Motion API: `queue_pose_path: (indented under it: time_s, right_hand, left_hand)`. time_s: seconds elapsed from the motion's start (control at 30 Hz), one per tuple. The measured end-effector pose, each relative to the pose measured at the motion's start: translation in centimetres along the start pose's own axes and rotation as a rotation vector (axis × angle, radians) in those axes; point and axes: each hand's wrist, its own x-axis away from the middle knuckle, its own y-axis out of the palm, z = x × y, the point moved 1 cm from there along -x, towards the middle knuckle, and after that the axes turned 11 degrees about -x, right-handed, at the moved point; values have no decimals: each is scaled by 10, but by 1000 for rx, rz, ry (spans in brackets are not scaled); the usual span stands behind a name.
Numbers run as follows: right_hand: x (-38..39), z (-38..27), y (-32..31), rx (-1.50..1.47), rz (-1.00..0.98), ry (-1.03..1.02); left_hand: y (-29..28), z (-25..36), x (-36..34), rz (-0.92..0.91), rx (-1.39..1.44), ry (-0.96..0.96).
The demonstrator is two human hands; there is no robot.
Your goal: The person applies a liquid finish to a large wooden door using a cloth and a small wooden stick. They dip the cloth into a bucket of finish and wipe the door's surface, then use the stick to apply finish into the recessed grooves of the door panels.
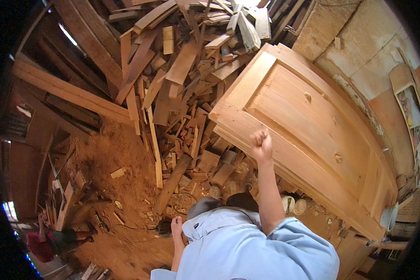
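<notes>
My right hand (261, 143) is closed in a fist over the near left edge of a large panelled wooden door (303, 109). Whether the fist touches the wood, and whether anything is inside it, I cannot tell. The door is pale, unpainted wood with framed panels and a few dark knots, and lies raised and slanting to the right. Low beside my body, my left hand (176, 225) has its fingers curled in, away from the door. Its palm is hidden, so what it holds, if anything, does not show.
A heap of offcuts (191, 107) covers the ground ahead, with long planks (74, 91) leaning at the left. Pale round containers (294, 205) stand beneath the door's near side. A person in a red top (39, 245) is at the far left. A wall (359, 56) stands behind the door.
</notes>
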Motion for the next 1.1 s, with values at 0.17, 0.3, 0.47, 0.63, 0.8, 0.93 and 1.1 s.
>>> queue_pose_path:
  time_s: [0.17, 0.3, 0.47, 0.63, 0.8, 0.93, 1.1]
  right_hand:
    - [125, -51, -20, -137, 245, 62]
    - [172, -93, -22, -137, 301, -33]
    - [164, -139, 20, -138, 190, -164]
    - [146, -189, 55, -155, 73, -217]
    - [143, -238, 48, -139, 99, -258]
    - [144, -274, 24, -9, 156, -291]
    - [143, -308, 23, -34, 83, -227]
  left_hand:
    - [30, 47, 6, -177, 32, 191]
    - [43, 139, -3, -93, -259, 352]
    - [57, 279, -3, 170, -109, 633]
    - [66, 435, 72, 98, 171, 922]
    - [106, 514, 126, 17, 103, 1242]
    - [150, 543, 140, 65, -21, 1375]
    - [199, 560, 122, 126, -168, 1476]
